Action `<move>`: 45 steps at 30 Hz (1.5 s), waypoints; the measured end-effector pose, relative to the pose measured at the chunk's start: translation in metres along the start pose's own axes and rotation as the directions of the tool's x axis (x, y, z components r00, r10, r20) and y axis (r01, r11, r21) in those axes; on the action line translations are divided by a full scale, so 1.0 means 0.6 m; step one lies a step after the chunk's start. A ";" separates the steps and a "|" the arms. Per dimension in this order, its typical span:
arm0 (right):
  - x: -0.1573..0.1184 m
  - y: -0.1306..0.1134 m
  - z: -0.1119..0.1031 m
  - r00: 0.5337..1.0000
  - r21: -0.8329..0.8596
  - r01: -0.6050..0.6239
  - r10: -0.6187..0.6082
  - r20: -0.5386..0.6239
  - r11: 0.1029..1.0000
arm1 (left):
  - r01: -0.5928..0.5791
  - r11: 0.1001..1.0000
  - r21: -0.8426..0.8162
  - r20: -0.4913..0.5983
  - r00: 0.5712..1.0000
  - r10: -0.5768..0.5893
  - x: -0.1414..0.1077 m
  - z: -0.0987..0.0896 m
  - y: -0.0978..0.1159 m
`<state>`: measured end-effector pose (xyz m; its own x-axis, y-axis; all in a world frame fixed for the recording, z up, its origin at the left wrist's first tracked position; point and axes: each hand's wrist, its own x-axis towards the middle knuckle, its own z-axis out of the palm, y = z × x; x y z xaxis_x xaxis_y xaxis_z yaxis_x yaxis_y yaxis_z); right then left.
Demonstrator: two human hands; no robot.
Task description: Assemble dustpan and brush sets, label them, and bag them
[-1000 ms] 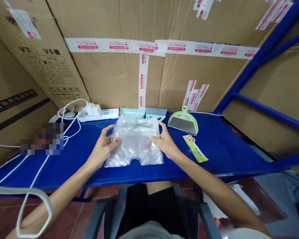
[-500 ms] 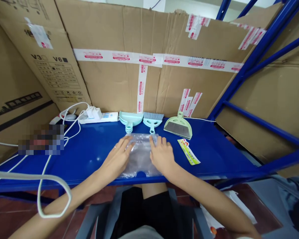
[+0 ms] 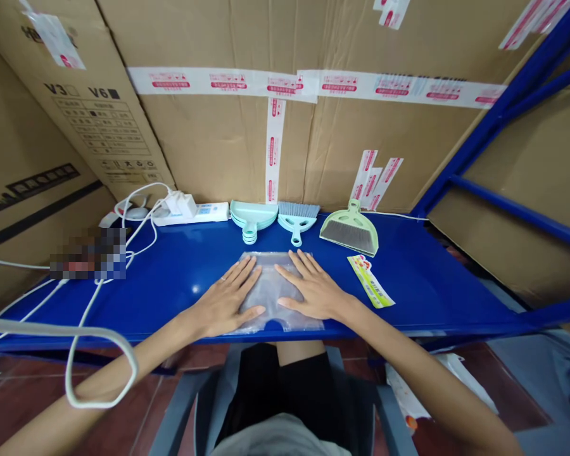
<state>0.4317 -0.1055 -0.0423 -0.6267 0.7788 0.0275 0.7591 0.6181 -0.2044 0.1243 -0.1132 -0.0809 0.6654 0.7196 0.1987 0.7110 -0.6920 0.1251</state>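
A clear plastic bag (image 3: 272,297) lies flat at the front edge of the blue table (image 3: 171,304). My left hand (image 3: 230,297) rests on its left side with fingers spread, and my right hand (image 3: 313,288) presses flat on its right side, fingers apart. Neither hand grips anything. Beyond the bag, a stack of light-blue dustpans (image 3: 253,218) sits beside a light-blue hand brush (image 3: 297,221). Farther right is a green dustpan (image 3: 351,215) with a grey-bristled brush (image 3: 349,235) on it. A yellow-green and white printed card (image 3: 370,282) lies right of my right hand.
A white power strip (image 3: 192,214) with a plug and looping cables (image 3: 137,253) lies at the back left, near a blurred-out item (image 3: 88,253). A white cable loop (image 3: 102,403) hangs over my left forearm. Cardboard walls (image 3: 204,139) and a blue metal frame (image 3: 498,133) enclose the table.
My fingers have spread out, and both palms now lie flatter on the bag, which looks smoother. The camera view has tipped slightly downward.
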 end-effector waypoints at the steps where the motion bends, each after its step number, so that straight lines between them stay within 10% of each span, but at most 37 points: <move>1: 0.000 0.000 0.001 1.000 -0.003 -0.002 0.002 0.003 1.000 | 0.004 1.000 -0.004 0.009 1.000 -0.004 0.000 0.000 0.000; 32: -0.054 0.055 -0.058 0.947 -0.018 0.070 -0.061 0.314 0.997 | -0.033 0.990 -0.136 0.244 0.968 0.066 0.008 -0.034 -0.032; 38: -0.112 -0.017 -0.041 0.998 -0.086 0.023 -0.029 -0.064 0.996 | -0.008 0.966 -0.257 0.257 0.963 0.076 0.021 -0.082 -0.032; 45: -0.147 -0.117 0.022 0.918 -0.267 0.077 -0.173 -0.358 0.961 | -0.056 0.916 -0.397 -0.033 0.998 0.047 0.096 -0.135 -0.023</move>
<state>0.4312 -0.2191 -0.0430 -0.6431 0.6464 0.4106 0.7282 0.6821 0.0666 0.1344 -0.0669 0.0076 0.6903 0.6839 0.2360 0.5234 -0.6973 0.4897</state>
